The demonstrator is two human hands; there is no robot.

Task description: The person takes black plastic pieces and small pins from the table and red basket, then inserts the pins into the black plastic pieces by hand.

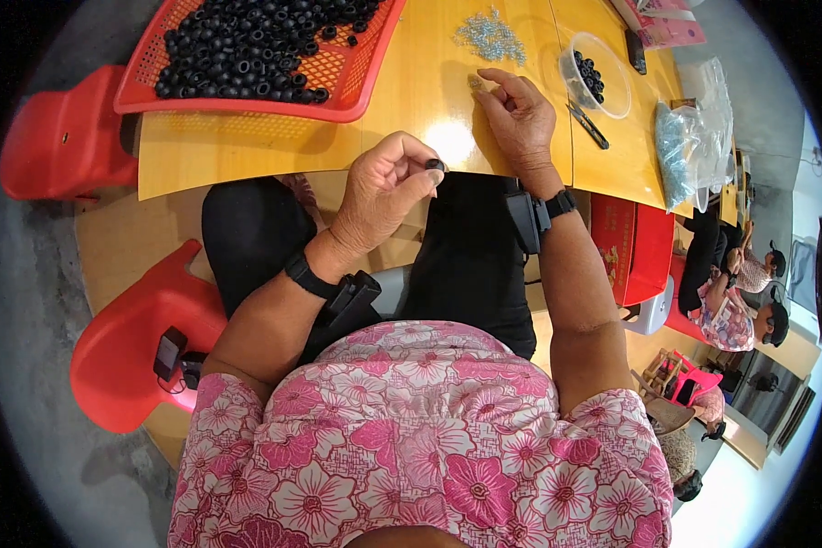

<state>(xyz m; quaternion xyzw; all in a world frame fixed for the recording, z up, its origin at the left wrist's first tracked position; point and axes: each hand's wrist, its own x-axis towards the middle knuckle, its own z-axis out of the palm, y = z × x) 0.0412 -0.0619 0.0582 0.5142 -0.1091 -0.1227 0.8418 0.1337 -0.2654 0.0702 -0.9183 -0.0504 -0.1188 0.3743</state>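
My left hand [381, 196] is closed at the table's near edge, pinching a small black hollow cap [435, 165] between thumb and fingers. Over the yellow table [411, 73], my right hand [523, 117] has its thumb and index finger curved and apart. A few tiny clear pieces [476, 83] lie by those fingertips. Just beyond is a loose pile of small clear, bluish pieces [491, 37]. At the far left, a red plastic basket [356, 68] holds many black caps [237, 50] like the one in my left hand.
Right of my right hand stands a round clear tub [619, 89] with black caps, beside a black utility knife [589, 126]. Bags of pale blue pieces [676, 155] sit at the right edge. Red chairs [146, 338] flank my left; other people [731, 315] sit far right.
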